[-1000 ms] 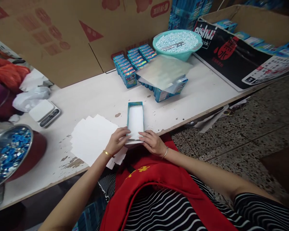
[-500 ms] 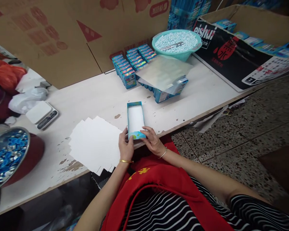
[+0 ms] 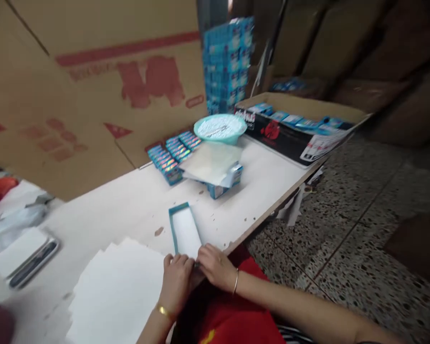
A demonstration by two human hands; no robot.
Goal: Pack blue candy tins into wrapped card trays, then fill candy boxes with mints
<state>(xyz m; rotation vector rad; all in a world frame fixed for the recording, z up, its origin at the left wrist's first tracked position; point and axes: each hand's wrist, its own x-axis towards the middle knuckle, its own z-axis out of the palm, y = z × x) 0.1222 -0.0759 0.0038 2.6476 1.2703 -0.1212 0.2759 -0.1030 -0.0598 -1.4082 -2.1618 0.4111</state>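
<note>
An open teal box [image 3: 184, 230] with a white inside lies on the white table [image 3: 129, 210] near its front edge. My left hand [image 3: 177, 282] and my right hand [image 3: 215, 266] meet at the near end of this box, fingers curled and pressed on its edge. To the left of my left hand lies a fanned stack of white sheets [image 3: 114, 291]. The picture is blurred by motion.
Rows of small teal packets [image 3: 170, 155] and a clear sheet [image 3: 213, 162] over more packets lie further back. A teal bowl of pale beads [image 3: 220, 127], a black-sided carton [image 3: 297, 131], a tall stack of teal boxes [image 3: 227, 62], a scale [image 3: 25, 258] and cardboard walls surround the table.
The view has swung up and to the right, showing more floor and the back of the room. My hands stay at the near end of the teal box, now closer together.
</note>
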